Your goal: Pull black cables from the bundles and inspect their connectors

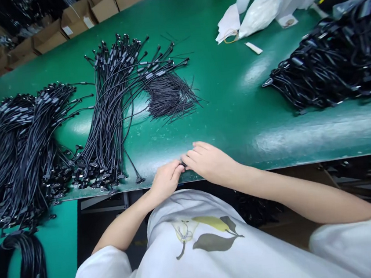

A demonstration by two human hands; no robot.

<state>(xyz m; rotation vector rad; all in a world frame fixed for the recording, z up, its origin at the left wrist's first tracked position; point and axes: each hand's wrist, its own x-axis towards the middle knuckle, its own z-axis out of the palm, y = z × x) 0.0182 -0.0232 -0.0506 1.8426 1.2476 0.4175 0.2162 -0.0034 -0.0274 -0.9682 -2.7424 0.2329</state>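
My left hand (166, 179) and my right hand (206, 160) meet at the near edge of the green table (235, 107), fingers pinched together on a small black piece (183, 164) that is mostly hidden. A fanned bundle of black cables with connector ends (116, 106) lies just left of my hands. A pile of thin black ties (169, 97) sits beyond them.
More black cable bundles lie at the left (23, 147) and a tangled heap at the right (333, 66). White plastic bags (258, 12) rest at the far side. Cardboard boxes (76, 20) line the back. A coiled cable (17, 271) sits at the lower left.
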